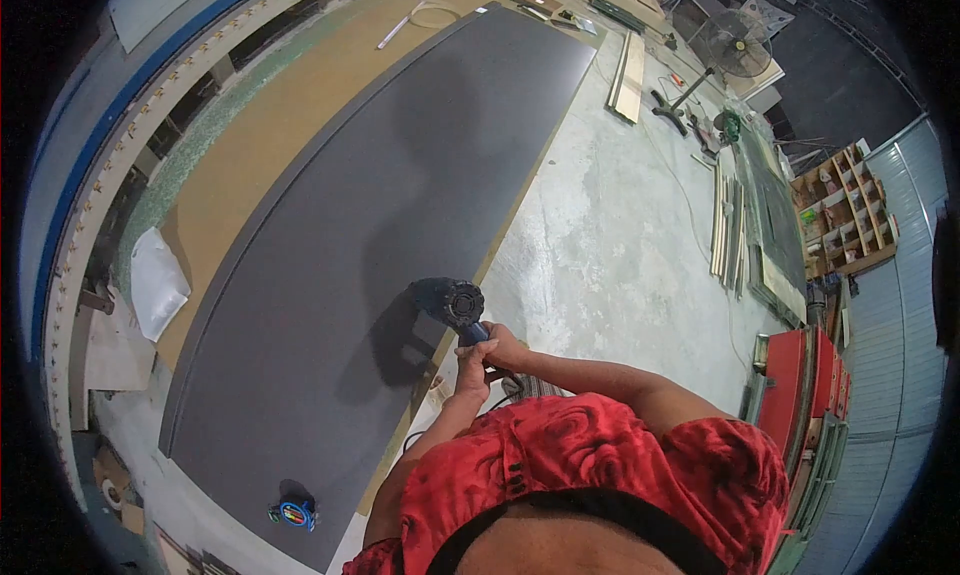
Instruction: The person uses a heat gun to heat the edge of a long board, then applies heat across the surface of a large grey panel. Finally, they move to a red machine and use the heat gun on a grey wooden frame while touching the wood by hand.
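Note:
A dark blue heat gun or similar power tool point(455, 303) is held near the front edge of a long grey panel point(350, 245). My left hand point(474, 365) is wrapped round the lower part of its handle. Close against it, my right hand point(506, 347) grips the same handle from the other side. The tool's round vented end faces up, and its shadow falls on the panel. A dark cord hangs below my hands. On the panel's near left end lies a round tape measure point(293, 514).
A white bag point(158, 283) lies beyond the panel at the left. Pale floor point(580, 205) stretches to the right. There stand a fan point(738, 47), a red cabinet point(790, 375) and a wooden shelf box point(845, 215), near stacked long strips point(728, 225).

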Action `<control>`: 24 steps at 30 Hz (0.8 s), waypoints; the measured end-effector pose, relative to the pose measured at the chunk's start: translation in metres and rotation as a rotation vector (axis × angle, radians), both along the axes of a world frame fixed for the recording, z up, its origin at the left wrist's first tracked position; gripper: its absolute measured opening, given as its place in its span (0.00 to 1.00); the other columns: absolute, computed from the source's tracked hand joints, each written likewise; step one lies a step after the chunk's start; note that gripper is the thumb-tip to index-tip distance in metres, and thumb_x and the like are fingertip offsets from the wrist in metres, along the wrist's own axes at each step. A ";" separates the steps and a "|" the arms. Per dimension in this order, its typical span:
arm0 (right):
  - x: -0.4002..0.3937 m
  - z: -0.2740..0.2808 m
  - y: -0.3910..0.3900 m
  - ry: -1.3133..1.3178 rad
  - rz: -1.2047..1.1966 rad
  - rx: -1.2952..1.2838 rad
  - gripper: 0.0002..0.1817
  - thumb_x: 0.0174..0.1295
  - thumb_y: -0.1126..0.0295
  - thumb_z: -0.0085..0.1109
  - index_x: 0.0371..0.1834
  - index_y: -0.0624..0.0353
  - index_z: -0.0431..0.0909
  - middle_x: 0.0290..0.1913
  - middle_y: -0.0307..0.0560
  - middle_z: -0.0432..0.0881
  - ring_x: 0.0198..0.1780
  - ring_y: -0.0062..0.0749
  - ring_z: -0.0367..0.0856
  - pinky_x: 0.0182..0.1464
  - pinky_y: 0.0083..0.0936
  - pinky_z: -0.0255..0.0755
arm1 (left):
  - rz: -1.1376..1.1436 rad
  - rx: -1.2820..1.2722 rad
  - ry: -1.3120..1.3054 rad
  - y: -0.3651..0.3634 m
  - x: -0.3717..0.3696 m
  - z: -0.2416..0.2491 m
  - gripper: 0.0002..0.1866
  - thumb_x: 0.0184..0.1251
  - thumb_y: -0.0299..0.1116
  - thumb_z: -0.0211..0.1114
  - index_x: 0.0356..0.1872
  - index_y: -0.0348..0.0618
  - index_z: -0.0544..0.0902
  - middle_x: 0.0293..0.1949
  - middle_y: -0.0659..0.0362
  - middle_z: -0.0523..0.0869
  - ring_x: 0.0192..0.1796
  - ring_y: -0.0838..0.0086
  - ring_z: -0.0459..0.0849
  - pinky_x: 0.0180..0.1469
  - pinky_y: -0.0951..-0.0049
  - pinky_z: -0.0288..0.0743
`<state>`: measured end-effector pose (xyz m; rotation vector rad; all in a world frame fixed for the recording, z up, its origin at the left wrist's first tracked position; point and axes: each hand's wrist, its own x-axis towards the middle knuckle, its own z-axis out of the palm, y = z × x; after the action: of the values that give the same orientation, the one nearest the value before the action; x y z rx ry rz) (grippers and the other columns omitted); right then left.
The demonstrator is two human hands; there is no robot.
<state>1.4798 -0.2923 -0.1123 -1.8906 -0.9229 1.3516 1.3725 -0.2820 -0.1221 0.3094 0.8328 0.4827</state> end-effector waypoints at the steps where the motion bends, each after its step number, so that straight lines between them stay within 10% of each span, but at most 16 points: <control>1: -0.001 -0.002 0.000 0.012 -0.002 0.034 0.26 0.41 0.53 0.71 0.33 0.65 0.75 0.27 0.48 0.79 0.31 0.29 0.78 0.35 0.28 0.71 | 0.001 0.004 0.001 0.001 -0.001 0.004 0.28 0.42 0.41 0.68 0.49 0.51 0.71 0.49 0.59 0.73 0.54 0.66 0.72 0.44 0.50 0.76; 24: -0.019 0.007 0.034 0.060 0.005 0.035 0.26 0.40 0.55 0.67 0.36 0.65 0.75 0.29 0.51 0.80 0.34 0.33 0.79 0.38 0.29 0.71 | 0.133 0.036 0.025 0.027 -0.013 -0.010 0.22 0.43 0.38 0.68 0.42 0.48 0.73 0.42 0.60 0.76 0.48 0.69 0.76 0.37 0.57 0.80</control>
<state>1.4604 -0.2582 -0.1058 -1.8124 -0.9166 1.3787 1.3592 -0.2546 -0.1318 0.2944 0.8739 0.6196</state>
